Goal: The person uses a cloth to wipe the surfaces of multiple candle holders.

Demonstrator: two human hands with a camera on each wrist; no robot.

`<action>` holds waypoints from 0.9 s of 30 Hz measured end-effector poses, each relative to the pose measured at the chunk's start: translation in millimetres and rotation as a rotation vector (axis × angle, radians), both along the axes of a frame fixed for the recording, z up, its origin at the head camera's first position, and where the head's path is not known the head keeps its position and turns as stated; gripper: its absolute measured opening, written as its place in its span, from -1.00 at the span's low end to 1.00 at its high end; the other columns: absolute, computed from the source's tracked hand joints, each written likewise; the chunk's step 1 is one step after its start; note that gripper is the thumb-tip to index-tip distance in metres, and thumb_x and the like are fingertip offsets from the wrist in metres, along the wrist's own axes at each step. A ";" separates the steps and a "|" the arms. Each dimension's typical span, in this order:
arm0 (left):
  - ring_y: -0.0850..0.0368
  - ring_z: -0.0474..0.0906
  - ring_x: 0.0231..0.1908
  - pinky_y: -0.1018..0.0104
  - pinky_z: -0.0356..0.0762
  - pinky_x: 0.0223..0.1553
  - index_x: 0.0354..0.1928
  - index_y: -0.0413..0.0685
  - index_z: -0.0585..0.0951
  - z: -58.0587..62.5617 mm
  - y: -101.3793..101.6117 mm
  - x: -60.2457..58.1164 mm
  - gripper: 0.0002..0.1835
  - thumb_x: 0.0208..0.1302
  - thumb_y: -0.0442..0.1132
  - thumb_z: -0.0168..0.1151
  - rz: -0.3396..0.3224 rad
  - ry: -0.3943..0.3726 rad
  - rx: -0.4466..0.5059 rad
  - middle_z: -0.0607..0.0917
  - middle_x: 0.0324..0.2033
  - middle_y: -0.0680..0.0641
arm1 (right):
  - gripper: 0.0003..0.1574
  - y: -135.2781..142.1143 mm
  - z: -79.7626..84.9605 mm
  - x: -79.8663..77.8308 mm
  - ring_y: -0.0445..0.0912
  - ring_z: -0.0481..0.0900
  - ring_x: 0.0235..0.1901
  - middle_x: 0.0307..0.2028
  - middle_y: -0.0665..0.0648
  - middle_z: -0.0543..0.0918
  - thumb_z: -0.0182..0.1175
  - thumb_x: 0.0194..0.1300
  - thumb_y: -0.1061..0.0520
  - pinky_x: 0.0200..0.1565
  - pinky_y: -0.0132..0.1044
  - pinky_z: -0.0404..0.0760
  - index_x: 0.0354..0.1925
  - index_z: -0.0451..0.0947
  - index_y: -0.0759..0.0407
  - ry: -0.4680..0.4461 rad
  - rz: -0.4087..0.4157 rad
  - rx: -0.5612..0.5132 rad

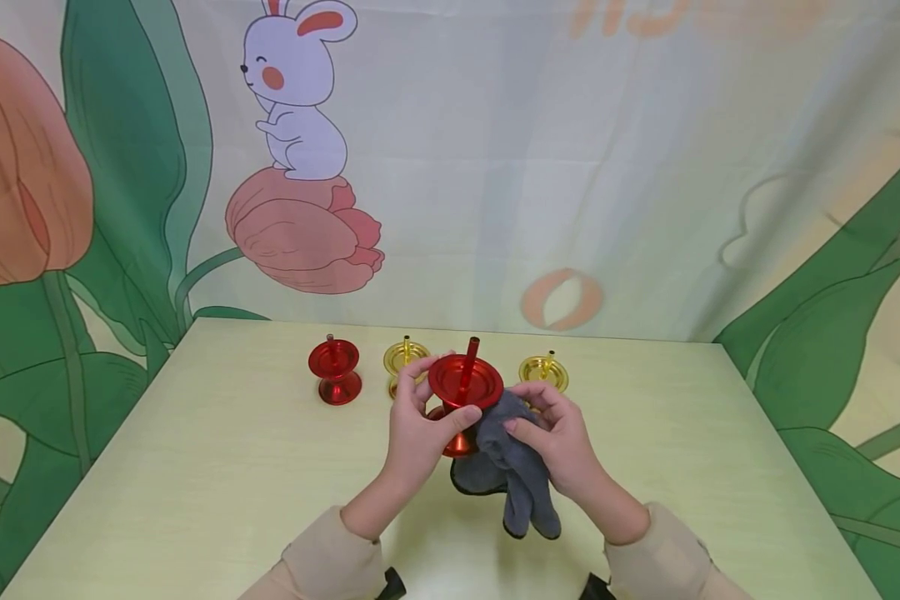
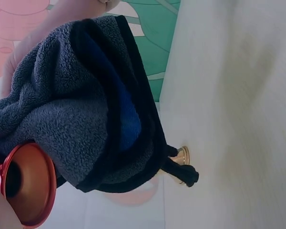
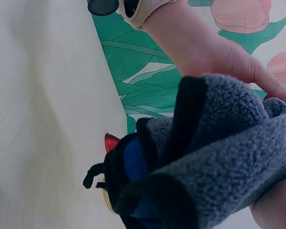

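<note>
Curling round the red stand [image 1: 457, 390], the left hand [image 1: 417, 427] holds it above the table [image 1: 232, 467]; the right hand [image 1: 560, 435] pinches a grey cloth [image 1: 508, 450] (black-edged, drooping) against the stand's side.

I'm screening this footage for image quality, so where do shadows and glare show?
Head view: soft shadows on the table below the gray cloth, bright glints on the held red holder; left wrist view: dimmer, broad blurry-edged shadows across the table; right wrist view: likewise.
</note>
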State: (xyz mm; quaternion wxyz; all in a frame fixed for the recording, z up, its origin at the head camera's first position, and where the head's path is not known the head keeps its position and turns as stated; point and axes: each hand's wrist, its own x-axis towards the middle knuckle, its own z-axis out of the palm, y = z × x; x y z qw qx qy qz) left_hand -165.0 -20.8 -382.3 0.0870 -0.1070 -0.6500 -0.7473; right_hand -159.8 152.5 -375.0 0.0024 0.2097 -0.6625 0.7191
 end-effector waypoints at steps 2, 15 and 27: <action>0.14 0.46 -0.02 0.32 0.52 -0.14 0.13 0.00 0.21 0.4 -0.6 0.3 -0.26 -0.11 -0.19 0.38 -0.018 0.006 0.000 0.52 0.05 -0.04 | -0.61 0.5 -0.4 -0.5 -0.25 0.54 -0.35 -0.27 -0.07 0.56 0.07 0.08 0.45 -0.26 -0.44 0.58 -0.17 0.41 0.07 0.007 0.015 -0.016; 0.24 0.49 -0.08 0.34 0.51 -0.09 0.16 -0.10 0.24 0.8 -8.0 -1.0 -0.29 0.03 0.05 0.24 -0.180 0.041 0.012 0.52 -0.02 -0.25 | -0.62 0.7 0.6 -2.5 -0.24 0.58 -0.37 -0.29 -0.08 0.59 0.06 0.07 0.47 -0.27 -0.42 0.59 -0.21 0.46 0.06 0.039 0.012 -0.018; -0.02 0.04 0.31 -0.01 0.24 0.17 0.22 -0.20 0.26 0.8 -9.3 -1.4 -0.24 0.15 0.24 -0.05 -0.342 0.063 -0.063 0.22 0.28 -0.16 | -0.65 3.2 1.0 -8.5 -0.25 0.59 -0.37 -0.31 -0.09 0.62 -0.03 0.13 0.46 -0.29 -0.40 0.60 -0.26 0.45 0.05 -0.043 0.062 -0.037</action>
